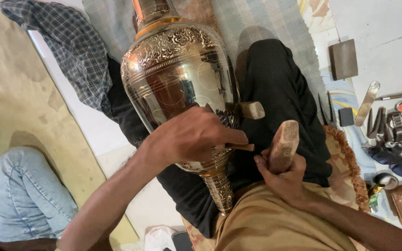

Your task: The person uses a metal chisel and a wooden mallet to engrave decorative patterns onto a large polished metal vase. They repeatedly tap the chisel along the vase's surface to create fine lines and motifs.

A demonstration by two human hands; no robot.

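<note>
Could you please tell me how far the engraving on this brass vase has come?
The vase shoulder band is already engraved. The left hand sets a chisel against the lower body while the right hand grips a wooden mallet. The smooth middle, with only outlined circles, remains.

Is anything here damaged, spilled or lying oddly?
Nothing looks damaged or spilled. The engraved brass vase lies tilted across the lap on a dark cloth, steadied by the left hand; the right hand holds a wooden mallet. Small metal tools lie scattered alongside.
</note>
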